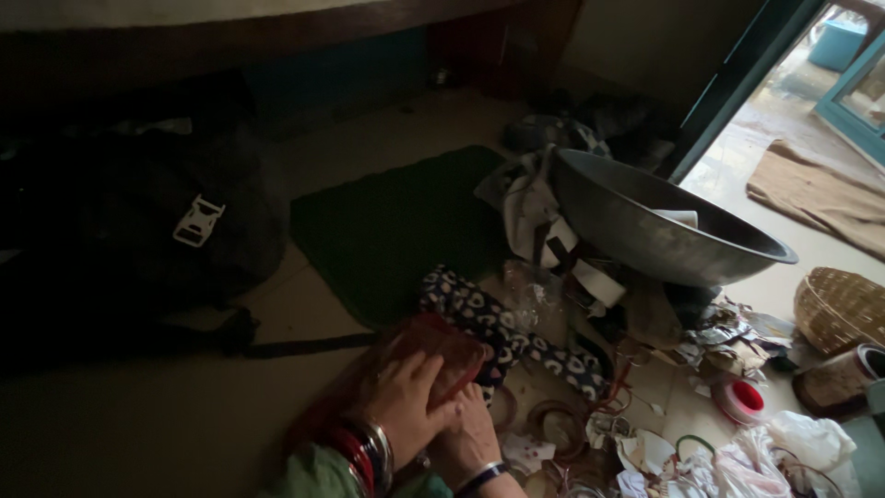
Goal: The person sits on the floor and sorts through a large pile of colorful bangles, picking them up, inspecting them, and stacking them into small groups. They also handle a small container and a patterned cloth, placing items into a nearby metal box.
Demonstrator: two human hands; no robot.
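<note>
Reddish clear packet [433, 355] on the floor at 6 o'clock, pressed under left hand [406, 401] with fingers curled over it; right hand [466, 433] tucked just beneath, grip impossible to tell. Best handled with both hands kept close, lifting slowly. Patterned cloth [516, 337] touching at 3 o'clock; metal basin [645, 221] at 1 o'clock, scattered bangles [553, 424] crowding the right

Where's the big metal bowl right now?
In the head view, the big metal bowl sits right of centre, tilted on a heap of cloth and clutter, between the dark green mat on its left and the woven basket on its lower right.
</note>
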